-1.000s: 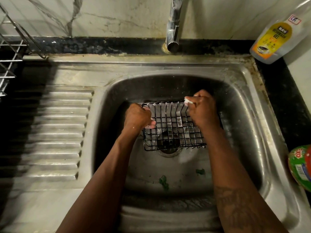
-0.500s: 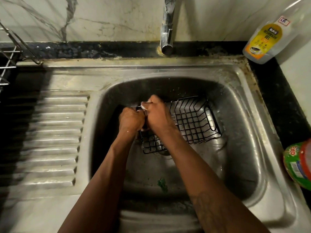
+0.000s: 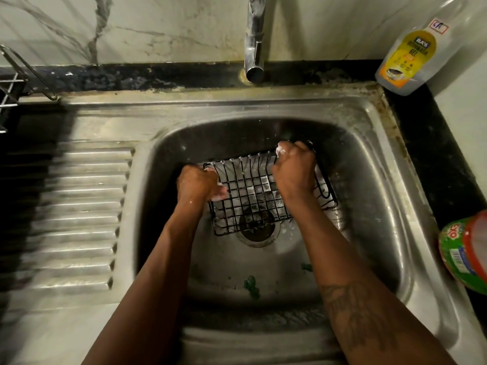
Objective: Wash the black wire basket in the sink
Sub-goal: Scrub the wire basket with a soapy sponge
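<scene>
At the far left edge, a wire rack (image 3: 10, 88) stands on the dark counter, and beside it the ribbed drainboard (image 3: 79, 206) runs up to the sink (image 3: 369, 180).

Down in the bowl, my left hand (image 3: 197, 184) grips the left end of the basket (image 3: 253, 191). Its fingers are curled tight round the rim wire, with white foam on the fingertips. The basket sits in the middle of the bowl, tipped, with its far side raised. Its near edge is low over the drain (image 3: 257, 225), which shows through the black grid. Suds cling to the mesh. Behind the bowl the tap (image 3: 254, 48) points down from the wall side, and I see no stream from it.

My right hand (image 3: 293, 172) is clenched over the basket's far right corner, fingers folded together round the top wire. A white bit by the knuckles may be foam, though the blur keeps me from being sure. Both forearms reach in from the near edge, and the right one bears a tattoo. Green scraps (image 3: 251, 285) lie on the bowl floor, nearer to me than the basket.

Further right, a bottle (image 3: 411, 54) with a yellow label stands in the back corner of the counter. A green and red pack (image 3: 466, 251) lies at the right edge, just beside the sink rim.
</scene>
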A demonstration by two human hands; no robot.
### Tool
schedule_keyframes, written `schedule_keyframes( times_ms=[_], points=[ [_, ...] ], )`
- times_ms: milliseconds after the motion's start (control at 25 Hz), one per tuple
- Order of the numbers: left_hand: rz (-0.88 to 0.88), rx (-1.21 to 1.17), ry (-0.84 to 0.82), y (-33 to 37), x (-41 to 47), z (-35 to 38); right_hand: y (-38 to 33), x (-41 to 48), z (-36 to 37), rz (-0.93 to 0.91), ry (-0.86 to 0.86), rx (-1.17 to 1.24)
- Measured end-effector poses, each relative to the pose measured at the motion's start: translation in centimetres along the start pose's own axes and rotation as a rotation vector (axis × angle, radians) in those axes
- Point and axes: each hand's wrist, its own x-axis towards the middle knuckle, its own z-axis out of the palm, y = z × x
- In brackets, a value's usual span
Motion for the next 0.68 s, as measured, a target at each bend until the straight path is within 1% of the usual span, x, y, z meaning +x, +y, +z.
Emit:
schedule_keyframes(
  times_ms=[80, 160, 200, 280, 440, 480, 560, 640, 680],
  points=[
    [0.022, -0.014, -0.022, 0.4, -0.9, 0.0, 0.4, 0.0, -0.1, 0.093, -0.024, 0.053],
    [0.029, 0.047, 0.004, 0.4, -0.9, 0.3, 1.1, -0.1, -0.1, 0.181, -0.019, 0.041],
    [0.024, 0.082, 0.019, 0.4, -0.8, 0.4, 1.5, 0.0, 0.0, 0.188, 0.0, 0.061],
    [0.008, 0.096, 0.015, 0.6, -0.8, 0.4, 2.0, 0.3, 0.2, 0.141, 0.043, 0.124],
    [0.066, 0.052, -0.011, 0.3, -1.2, 0.4, 1.8, 0.4, 0.0, 0.032, 0.115, 0.145],
    [0.076, 0.053, -0.006, 0.3, -1.2, 0.4, 1.3, 0.3, 0.0, 0.015, 0.107, 0.148],
    [0.072, 0.059, 0.003, 0.4, -1.0, 0.4, 0.1, -0.2, 0.9, -0.055, 0.021, 0.104],
    [0.031, 0.09, 0.027, 0.5, -0.5, 0.3, -0.9, -0.4, 2.6, -0.15, -0.08, 0.028],
    [0.011, 0.097, 0.036, 0.4, -0.3, 0.2, -1.2, -0.3, 3.1, -0.167, -0.113, -0.009]
  ],
)
